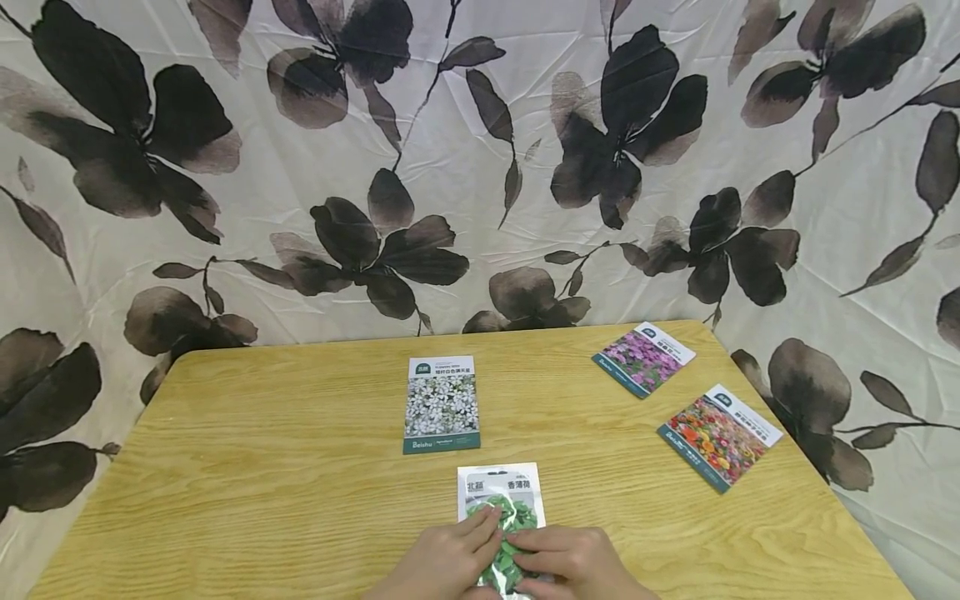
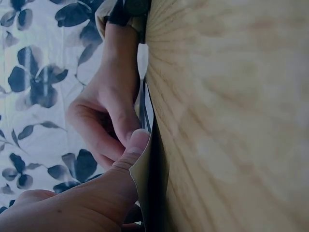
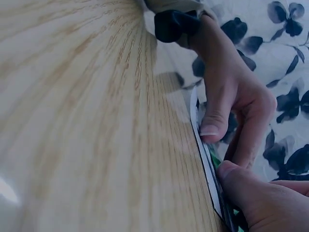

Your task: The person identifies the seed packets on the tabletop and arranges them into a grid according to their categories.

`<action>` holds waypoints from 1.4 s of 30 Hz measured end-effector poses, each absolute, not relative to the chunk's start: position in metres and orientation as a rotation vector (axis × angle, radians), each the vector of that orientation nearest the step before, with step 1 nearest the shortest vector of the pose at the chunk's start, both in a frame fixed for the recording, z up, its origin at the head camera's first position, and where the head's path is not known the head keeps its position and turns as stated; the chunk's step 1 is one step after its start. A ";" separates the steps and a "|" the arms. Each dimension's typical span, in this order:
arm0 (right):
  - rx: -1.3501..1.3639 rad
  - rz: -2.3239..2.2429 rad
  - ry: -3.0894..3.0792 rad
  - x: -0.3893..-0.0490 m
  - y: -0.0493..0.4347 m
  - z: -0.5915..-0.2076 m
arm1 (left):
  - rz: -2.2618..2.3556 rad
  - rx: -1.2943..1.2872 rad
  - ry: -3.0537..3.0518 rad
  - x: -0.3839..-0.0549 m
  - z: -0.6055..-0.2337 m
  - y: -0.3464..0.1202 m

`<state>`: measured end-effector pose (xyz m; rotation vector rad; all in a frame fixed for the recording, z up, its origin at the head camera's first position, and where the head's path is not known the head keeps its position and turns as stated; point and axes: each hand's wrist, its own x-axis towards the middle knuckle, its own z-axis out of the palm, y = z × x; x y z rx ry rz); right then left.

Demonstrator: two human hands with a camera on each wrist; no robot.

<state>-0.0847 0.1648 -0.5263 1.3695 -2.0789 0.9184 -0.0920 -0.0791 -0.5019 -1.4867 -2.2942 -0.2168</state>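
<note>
A silver-edged seed packet (image 1: pixel 521 473) with green leaves printed on it lies at the table's near edge in the head view. My left hand (image 1: pixel 444 560) rests on its left half, fingers extended over the printed leaves. From the right, my right hand (image 1: pixel 576 562) touches the same packet with fingers stretched toward the left hand. In the left wrist view, the left thumb (image 2: pixel 139 140) lies on the packet's upper face, whose near edge stands slightly off the table. The packet shows edge-on in the right wrist view, with the right thumb (image 3: pixel 229 174) against its face.
A seed packet with white flowers (image 1: pixel 441 404) lies just beyond, left of centre. Toward the right lie a purple-flower packet (image 1: pixel 645 358) and an orange-and-red-flower packet (image 1: pixel 720 437), both tilted. A floral cloth (image 1: pixel 510 183) hangs behind the wooden table (image 1: pixel 247 467).
</note>
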 end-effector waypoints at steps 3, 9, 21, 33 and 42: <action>1.350 0.902 -2.104 -0.084 0.168 -0.526 | -0.226 -1.498 -2.319 -0.094 -0.501 -0.076; 1.298 0.881 -2.174 -0.083 0.173 -0.525 | -0.221 -1.495 -2.388 -0.097 -0.494 -0.068; 1.244 0.822 -2.189 -0.091 0.180 -0.526 | -0.152 -1.482 -2.496 -0.105 -0.490 -0.056; 1.169 0.836 -2.275 -0.092 0.187 -0.525 | -0.095 -1.437 -2.518 -0.111 -0.488 -0.048; 1.157 0.842 -2.281 -0.094 0.189 -0.522 | -0.124 -1.449 -2.542 -0.114 -0.488 -0.045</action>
